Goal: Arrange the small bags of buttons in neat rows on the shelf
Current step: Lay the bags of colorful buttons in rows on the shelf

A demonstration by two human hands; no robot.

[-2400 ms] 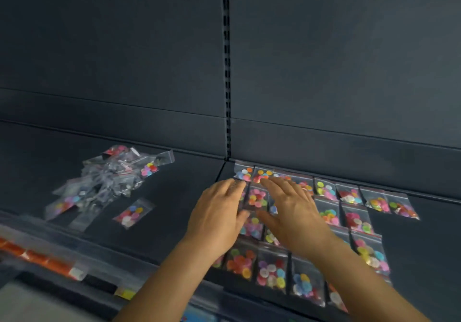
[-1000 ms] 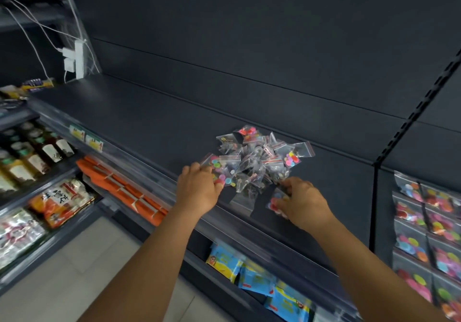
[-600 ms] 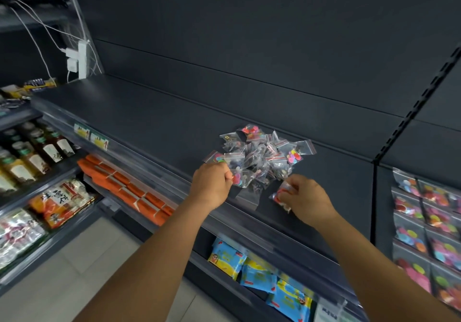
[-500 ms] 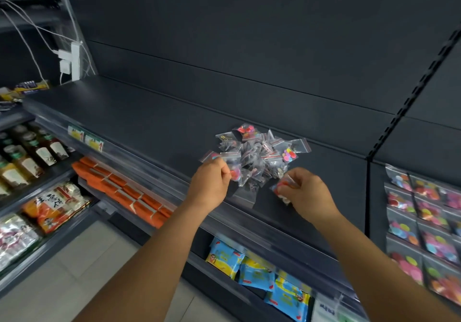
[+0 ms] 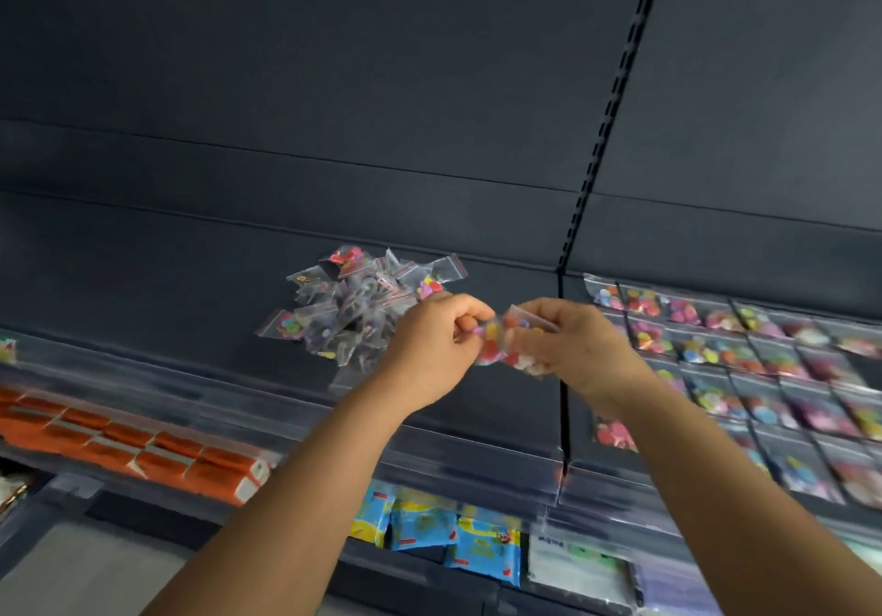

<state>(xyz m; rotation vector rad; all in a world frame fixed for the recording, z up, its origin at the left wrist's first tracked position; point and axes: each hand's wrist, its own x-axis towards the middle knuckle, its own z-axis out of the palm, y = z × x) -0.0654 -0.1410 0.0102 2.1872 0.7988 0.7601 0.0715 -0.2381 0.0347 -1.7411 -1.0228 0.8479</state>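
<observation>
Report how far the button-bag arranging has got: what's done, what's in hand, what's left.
Done: rows of button bags already lie side by side on the right shelf section. In hand: the left hand and right hand each pinch small bags, held together above the shelf; how many is blurred. Left: a loose pile of bags sits unsorted on the left section, so a good share remains.
</observation>
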